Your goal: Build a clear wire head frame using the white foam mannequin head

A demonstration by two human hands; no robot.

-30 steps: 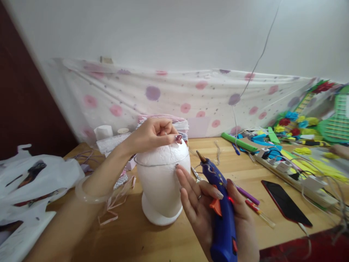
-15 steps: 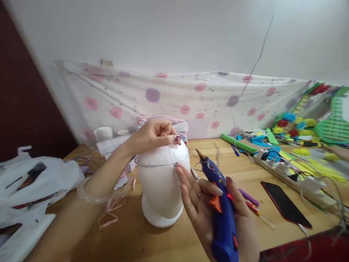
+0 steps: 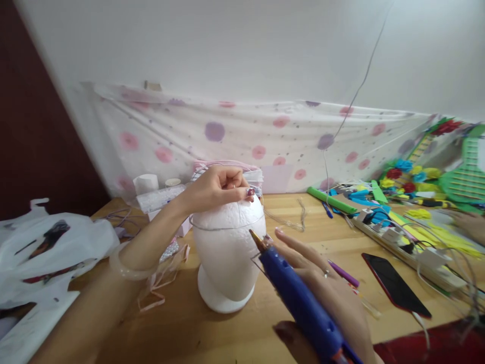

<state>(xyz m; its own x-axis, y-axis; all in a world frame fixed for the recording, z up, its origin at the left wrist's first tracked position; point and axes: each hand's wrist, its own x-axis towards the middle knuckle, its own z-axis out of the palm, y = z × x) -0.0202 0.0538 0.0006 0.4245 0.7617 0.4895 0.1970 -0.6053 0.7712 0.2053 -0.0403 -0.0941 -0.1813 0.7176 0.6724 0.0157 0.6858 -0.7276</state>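
On the table (image 3: 170, 333) stands the white form (image 3: 227, 263), with a wire (image 3: 223, 229) around its upper part. At its top, the left hand (image 3: 215, 189) has its fingers bent together, it seems pinching a thin strand (image 3: 239, 207). The right hand (image 3: 329, 285) grips the glue gun (image 3: 295, 298), whose tip (image 3: 256, 239) points at the form just below the wire; whether they touch, I cannot tell. If the tip is hot, a small shake could melt a mark into the form, or burn the right fingertips, which are near it. If the left fingers loosen, the wire could slip from its line. A strong sideways push could tip the form.
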